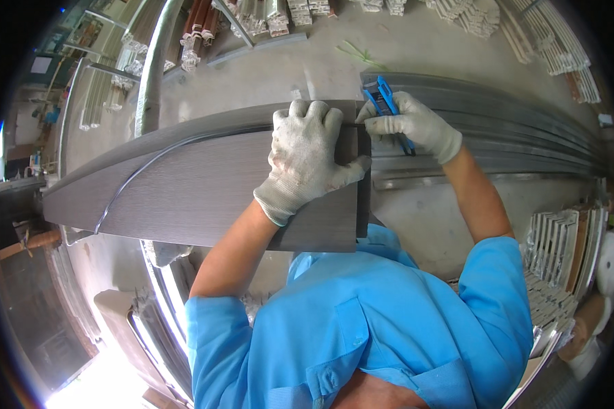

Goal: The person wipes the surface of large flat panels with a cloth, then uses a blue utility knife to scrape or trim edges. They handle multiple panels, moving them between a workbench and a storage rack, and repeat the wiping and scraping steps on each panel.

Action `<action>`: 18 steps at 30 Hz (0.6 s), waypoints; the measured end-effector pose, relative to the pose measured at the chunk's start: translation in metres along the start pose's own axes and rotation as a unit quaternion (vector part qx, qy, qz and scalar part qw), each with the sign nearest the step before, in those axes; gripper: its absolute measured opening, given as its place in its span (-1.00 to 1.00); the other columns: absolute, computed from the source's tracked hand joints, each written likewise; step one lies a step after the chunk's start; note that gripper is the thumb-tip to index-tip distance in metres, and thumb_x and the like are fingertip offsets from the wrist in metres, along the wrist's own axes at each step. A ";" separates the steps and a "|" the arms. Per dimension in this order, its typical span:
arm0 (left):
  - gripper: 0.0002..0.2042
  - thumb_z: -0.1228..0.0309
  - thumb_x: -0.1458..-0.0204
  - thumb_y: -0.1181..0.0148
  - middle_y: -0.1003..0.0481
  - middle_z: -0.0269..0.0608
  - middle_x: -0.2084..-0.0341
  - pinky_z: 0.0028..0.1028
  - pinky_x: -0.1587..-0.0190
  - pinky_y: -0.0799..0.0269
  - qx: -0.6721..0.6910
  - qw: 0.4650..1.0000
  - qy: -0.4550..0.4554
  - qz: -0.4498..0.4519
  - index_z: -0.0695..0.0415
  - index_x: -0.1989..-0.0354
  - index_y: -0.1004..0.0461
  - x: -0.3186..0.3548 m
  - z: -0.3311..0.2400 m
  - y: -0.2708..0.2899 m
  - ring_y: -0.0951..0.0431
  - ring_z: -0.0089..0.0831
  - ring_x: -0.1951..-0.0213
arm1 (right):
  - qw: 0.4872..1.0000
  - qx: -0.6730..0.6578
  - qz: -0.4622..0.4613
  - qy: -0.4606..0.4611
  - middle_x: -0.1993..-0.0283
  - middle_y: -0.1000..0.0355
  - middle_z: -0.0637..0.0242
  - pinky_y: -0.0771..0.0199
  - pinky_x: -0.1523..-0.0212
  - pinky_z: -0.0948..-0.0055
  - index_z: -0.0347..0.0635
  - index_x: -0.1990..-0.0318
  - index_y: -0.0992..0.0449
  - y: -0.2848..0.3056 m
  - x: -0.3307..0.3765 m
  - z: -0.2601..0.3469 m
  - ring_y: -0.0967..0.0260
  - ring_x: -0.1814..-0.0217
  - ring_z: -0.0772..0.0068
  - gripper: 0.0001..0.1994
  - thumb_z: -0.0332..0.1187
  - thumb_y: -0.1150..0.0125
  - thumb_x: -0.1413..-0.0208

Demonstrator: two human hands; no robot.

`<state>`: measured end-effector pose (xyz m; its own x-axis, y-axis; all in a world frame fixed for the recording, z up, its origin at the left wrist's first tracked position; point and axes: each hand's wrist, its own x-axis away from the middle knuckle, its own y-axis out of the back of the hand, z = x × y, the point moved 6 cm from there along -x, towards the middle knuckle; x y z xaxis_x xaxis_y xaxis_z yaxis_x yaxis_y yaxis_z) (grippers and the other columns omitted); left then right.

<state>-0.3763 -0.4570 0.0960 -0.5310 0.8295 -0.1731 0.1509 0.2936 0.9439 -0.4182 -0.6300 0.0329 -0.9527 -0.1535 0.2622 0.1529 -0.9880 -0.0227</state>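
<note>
A long dark grey wood-grain board (205, 184) lies across in front of me. My gloved left hand (303, 146) presses down on it near its right end, fingers bent over at the far edge and thumb stretched to the right. A thin dark strip (157, 155) curves along the board's top and passes beneath that hand. Just beyond the board's right end, my gloved right hand (416, 126) is closed around a blue-and-black utility knife (383, 97). Its thumb and forefinger are close to the strip's end; whether they pinch it, I cannot tell.
Several long dark profiles (498, 129) lie stacked to the right. A metal post (153, 75) rises behind the board on the left. Bundled white and brown profiles (276, 17) lie on the floor at the back, and more white profiles (552, 252) stand at the right.
</note>
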 end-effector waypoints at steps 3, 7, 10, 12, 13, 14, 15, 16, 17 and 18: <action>-0.34 -0.09 0.30 -0.48 -0.51 -0.07 0.16 -0.11 0.02 -0.32 0.008 1.000 -0.005 -0.008 0.16 0.08 -0.60 -0.001 0.001 0.000 -0.43 -0.09 0.05 | 0.971 0.196 -0.097 0.095 0.34 -0.47 0.38 -0.45 0.42 0.54 -0.18 -0.25 -0.39 0.021 0.005 0.035 -0.36 0.49 0.62 -0.40 0.01 -0.33 -0.21; -0.36 -0.07 0.27 -0.51 -0.53 -0.08 0.14 -0.12 -0.02 -0.31 0.026 0.999 -0.013 -0.036 0.15 0.08 -0.60 0.003 0.003 0.001 -0.44 -0.07 0.02 | 0.971 0.184 -0.124 0.091 0.22 -0.50 0.31 -0.51 0.30 0.45 -0.18 -0.35 -0.30 0.044 0.020 0.075 -0.43 0.39 0.50 -0.41 0.01 -0.17 -0.34; -0.40 -0.05 0.24 -0.51 -0.55 -0.08 0.16 -0.14 0.01 -0.33 0.050 0.996 -0.034 -0.072 0.16 0.14 -0.60 0.006 0.007 0.009 -0.47 -0.08 0.05 | 0.921 0.357 -0.046 0.147 0.21 -0.56 0.24 -0.53 0.22 0.31 -0.13 -0.25 -0.37 0.025 0.015 0.090 -0.51 0.32 0.36 -0.55 -0.08 -0.15 -0.36; -0.49 0.03 0.17 -0.50 -0.58 -0.09 0.15 -0.13 0.00 -0.35 0.080 0.991 -0.049 -0.094 0.12 0.11 -0.62 0.011 0.016 0.018 -0.50 -0.08 0.06 | 0.882 0.445 -0.039 0.151 0.19 -0.58 0.21 -0.53 0.13 0.22 -0.08 -0.17 -0.41 0.012 0.008 0.090 -0.55 0.25 0.23 -0.63 -0.11 -0.17 -0.34; -0.53 0.07 0.15 -0.49 -0.58 -0.09 0.16 -0.12 0.00 -0.35 0.078 0.992 -0.031 -0.098 0.12 0.12 -0.62 0.014 0.024 0.023 -0.50 -0.08 0.06 | 0.858 0.489 -0.033 0.154 0.18 -0.59 0.20 -0.52 0.09 0.17 -0.06 -0.13 -0.43 0.004 0.003 0.091 -0.57 0.21 0.16 -0.66 -0.12 -0.18 -0.33; -0.56 0.11 0.13 -0.48 -0.59 -0.10 0.16 -0.12 0.00 -0.35 0.074 0.992 -0.019 -0.102 0.11 0.12 -0.63 0.018 0.032 0.027 -0.50 -0.07 0.07 | 0.874 0.465 -0.029 0.141 0.18 -0.61 0.20 -0.51 0.05 0.08 -0.03 -0.06 -0.45 -0.001 -0.003 0.090 -0.58 0.15 0.06 -0.71 -0.12 -0.20 -0.31; -0.60 0.15 0.10 -0.47 -0.59 -0.10 0.17 -0.12 0.00 -0.35 0.068 0.992 -0.006 -0.105 0.11 0.13 -0.64 0.021 0.040 0.031 -0.50 -0.07 0.08 | 0.859 0.491 -0.020 0.147 0.20 -0.61 0.20 -0.51 0.06 0.08 -0.04 -0.05 -0.46 -0.007 -0.008 0.092 -0.58 0.15 0.06 -0.70 -0.12 -0.21 -0.29; -0.63 0.19 0.08 -0.45 -0.59 -0.11 0.17 -0.12 -0.01 -0.35 0.081 0.991 -0.003 -0.107 0.11 0.13 -0.64 0.023 0.046 0.033 -0.50 -0.08 0.08 | 0.846 0.511 -0.011 0.153 0.22 -0.62 0.20 -0.51 0.06 0.09 -0.04 -0.04 -0.47 -0.014 -0.014 0.093 -0.58 0.15 0.06 -0.70 -0.12 -0.22 -0.28; -0.67 0.22 0.06 -0.43 -0.59 -0.12 0.18 -0.13 -0.01 -0.35 0.093 0.990 0.003 -0.105 0.11 0.14 -0.65 0.025 0.051 0.034 -0.50 -0.08 0.08 | 0.834 0.529 -0.001 0.157 0.23 -0.62 0.19 -0.51 0.06 0.09 -0.05 -0.03 -0.48 -0.021 -0.019 0.093 -0.59 0.15 0.07 -0.69 -0.12 -0.23 -0.26; -0.70 0.26 0.04 -0.42 -0.60 -0.13 0.18 -0.13 -0.02 -0.35 0.107 0.989 0.025 -0.095 0.11 0.15 -0.65 0.027 0.057 0.033 -0.50 -0.09 0.08 | 0.840 0.504 0.022 0.199 0.29 -0.59 0.20 -0.46 0.20 0.16 -0.07 0.04 -0.50 -0.029 -0.023 0.097 -0.55 0.22 0.08 -0.76 -0.22 -0.27 -0.21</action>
<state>-0.3383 -0.3985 0.1064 -0.6072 0.7260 -0.3229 0.2136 0.5406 0.8137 -0.3755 -0.5964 0.1207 -0.9222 -0.3813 -0.0651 0.1442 -0.4951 0.8568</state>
